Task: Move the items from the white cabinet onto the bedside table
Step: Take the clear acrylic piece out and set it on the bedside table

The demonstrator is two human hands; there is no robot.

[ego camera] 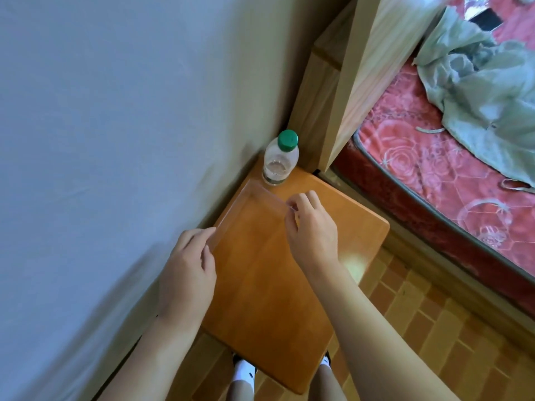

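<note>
A clear plastic tray [246, 218] lies on the orange wooden table [289, 285], along the edge beside the wall [101, 140]. Whether it rests flat or is held slightly off the wood is hard to tell, since it is see-through. The left hand [186, 273] pinches the tray's near corner at about 7 o'clock, its grip clamped on the rim with thumb and fingertips. The right hand [311, 227] pinches the opposite side at about 3 o'clock, its grip also clamped on the tray's edge. A clear bottle with a green cap [279, 159] stands upright at 12 o'clock from the tray, just beside its far end, in the table's corner near the wooden bed frame [362, 82]. At 2 o'clock, a pale green cloth [477, 82] lies crumpled on the red patterned mattress [419, 169].
</note>
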